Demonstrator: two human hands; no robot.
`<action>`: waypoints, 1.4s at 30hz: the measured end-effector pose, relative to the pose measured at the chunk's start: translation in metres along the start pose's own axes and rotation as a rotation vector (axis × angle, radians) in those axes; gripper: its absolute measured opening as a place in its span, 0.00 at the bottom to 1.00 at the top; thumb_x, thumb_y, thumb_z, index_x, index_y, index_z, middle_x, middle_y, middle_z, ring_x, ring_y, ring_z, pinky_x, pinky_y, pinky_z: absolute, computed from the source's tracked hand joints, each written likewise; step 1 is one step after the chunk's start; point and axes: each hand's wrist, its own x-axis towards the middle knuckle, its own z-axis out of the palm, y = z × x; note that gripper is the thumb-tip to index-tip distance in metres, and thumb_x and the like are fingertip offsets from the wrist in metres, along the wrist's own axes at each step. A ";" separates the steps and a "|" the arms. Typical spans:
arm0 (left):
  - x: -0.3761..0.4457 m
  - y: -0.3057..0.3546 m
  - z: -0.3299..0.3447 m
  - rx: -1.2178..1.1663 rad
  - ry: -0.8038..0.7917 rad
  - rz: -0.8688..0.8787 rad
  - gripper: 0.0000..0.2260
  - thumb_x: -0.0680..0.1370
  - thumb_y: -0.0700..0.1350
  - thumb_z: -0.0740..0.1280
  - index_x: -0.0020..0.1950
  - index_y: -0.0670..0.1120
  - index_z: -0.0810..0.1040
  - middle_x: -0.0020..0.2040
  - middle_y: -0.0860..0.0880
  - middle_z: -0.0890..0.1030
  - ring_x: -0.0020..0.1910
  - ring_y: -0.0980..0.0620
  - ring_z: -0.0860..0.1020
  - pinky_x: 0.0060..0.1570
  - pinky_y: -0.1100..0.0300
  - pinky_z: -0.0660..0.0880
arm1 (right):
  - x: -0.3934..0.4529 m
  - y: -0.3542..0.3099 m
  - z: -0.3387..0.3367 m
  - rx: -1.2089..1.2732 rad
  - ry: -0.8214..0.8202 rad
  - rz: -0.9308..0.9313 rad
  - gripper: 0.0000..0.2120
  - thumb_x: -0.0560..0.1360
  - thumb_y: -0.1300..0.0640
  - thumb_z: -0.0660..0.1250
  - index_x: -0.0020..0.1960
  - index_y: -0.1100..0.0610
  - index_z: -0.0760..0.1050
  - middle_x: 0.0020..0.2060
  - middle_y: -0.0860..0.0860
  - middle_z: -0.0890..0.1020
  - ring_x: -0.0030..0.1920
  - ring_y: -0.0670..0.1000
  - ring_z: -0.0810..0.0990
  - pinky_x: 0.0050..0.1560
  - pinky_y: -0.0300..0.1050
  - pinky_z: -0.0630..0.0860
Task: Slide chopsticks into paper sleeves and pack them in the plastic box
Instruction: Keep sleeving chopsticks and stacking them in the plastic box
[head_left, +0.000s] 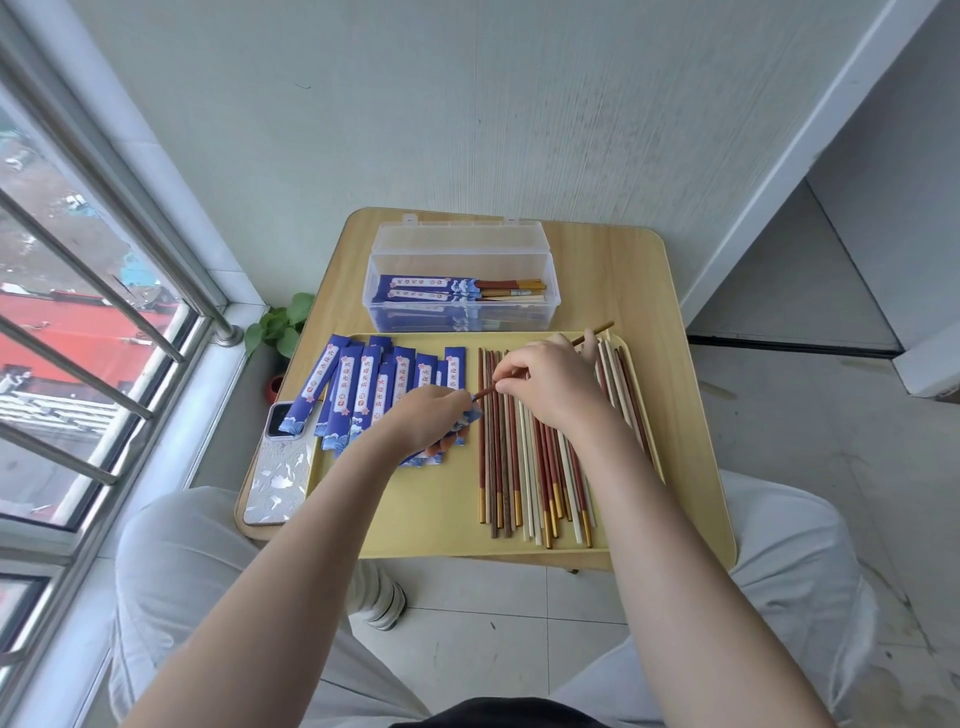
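Observation:
My right hand (550, 384) grips a brown chopstick pair (597, 332), tips pointing left and down toward my left hand (431, 421). The left hand holds a blue paper sleeve (467, 418) by its end, and the chopstick tips touch the sleeve's mouth. Several empty blue sleeves (363, 384) lie fanned on the left of the yellow tray (447, 509). Loose chopsticks (524, 483), red, brown and white, lie in a row on the tray's right. The clear plastic box (462, 306) stands open behind the tray with a few sleeved pairs inside.
A phone (280, 467) in a patterned case lies at the table's left edge, partly under a sleeve. A small potted plant (280, 327) sits on the floor by the window. The wooden table (670, 332) stands against the wall; my knees flank it.

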 end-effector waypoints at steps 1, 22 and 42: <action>0.000 -0.001 0.002 -0.002 -0.005 0.009 0.12 0.80 0.44 0.58 0.39 0.43 0.75 0.30 0.48 0.74 0.27 0.52 0.67 0.28 0.60 0.65 | 0.000 0.000 0.001 0.001 -0.004 -0.001 0.04 0.78 0.47 0.69 0.48 0.44 0.82 0.49 0.43 0.82 0.65 0.52 0.71 0.75 0.65 0.41; -0.004 -0.002 0.020 -0.286 -0.206 0.111 0.13 0.84 0.46 0.52 0.42 0.43 0.67 0.29 0.46 0.70 0.26 0.49 0.66 0.30 0.59 0.67 | 0.005 0.003 0.018 0.800 0.240 0.371 0.14 0.84 0.58 0.59 0.68 0.53 0.71 0.48 0.55 0.84 0.34 0.48 0.84 0.32 0.39 0.80; 0.005 -0.034 0.020 -0.566 0.318 -0.088 0.03 0.81 0.37 0.62 0.54 0.39 0.74 0.46 0.41 0.85 0.29 0.51 0.81 0.29 0.60 0.78 | -0.012 -0.027 0.078 -0.198 -0.228 0.295 0.09 0.80 0.53 0.67 0.55 0.58 0.76 0.39 0.51 0.74 0.38 0.51 0.75 0.29 0.41 0.66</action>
